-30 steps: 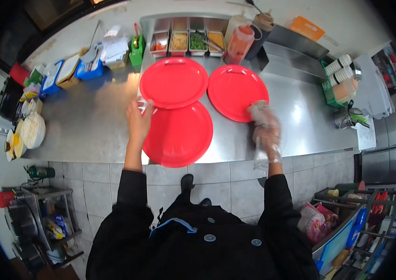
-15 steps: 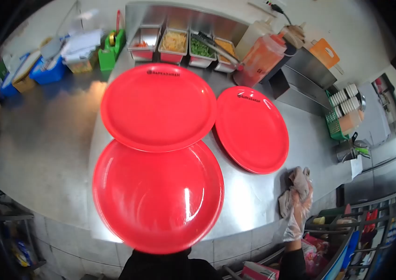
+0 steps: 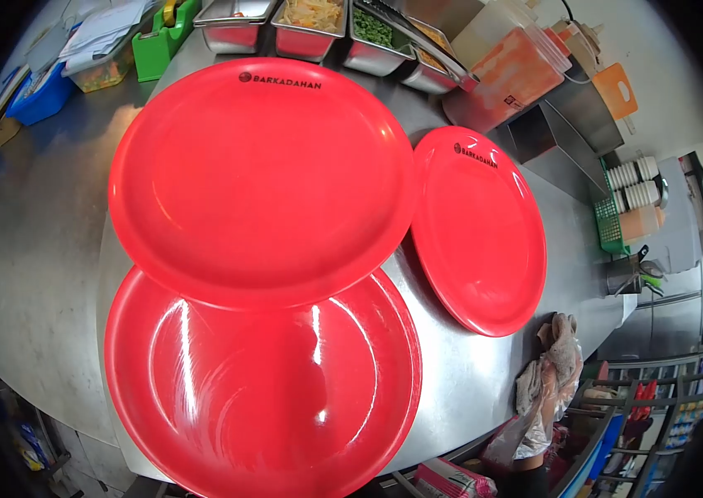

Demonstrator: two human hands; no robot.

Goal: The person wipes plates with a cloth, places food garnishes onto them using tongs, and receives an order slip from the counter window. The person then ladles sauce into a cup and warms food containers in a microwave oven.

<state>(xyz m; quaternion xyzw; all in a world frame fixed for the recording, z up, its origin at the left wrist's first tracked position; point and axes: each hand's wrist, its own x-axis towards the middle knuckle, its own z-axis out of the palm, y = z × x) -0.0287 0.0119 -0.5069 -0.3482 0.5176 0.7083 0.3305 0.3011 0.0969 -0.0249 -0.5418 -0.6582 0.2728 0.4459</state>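
Note:
My right hand [image 3: 549, 407], in a clear plastic glove, is closed on a greyish-brown cloth [image 3: 563, 336] at the counter's right edge. Nearest to it lies a red oval plate [image 3: 484, 241] with black lettering. A larger red plate [image 3: 260, 183], lettered BARKADAHAN, overlaps the far part of another red plate [image 3: 260, 407]. That nearer plate has pale streaks and bright reflections on its surface. My left hand does not show.
Metal food tubs [image 3: 310, 37] with several toppings line the back, with tongs [image 3: 426, 41] across them. Behind the right plate stands a sauce container [image 3: 509, 79]. A green tape dispenser [image 3: 165, 41] is at the back left; a green basket [image 3: 610, 224] holds cups at right.
The view has come closer to the plates, which look larger. My right hand still holds the cloth at the counter's right edge.

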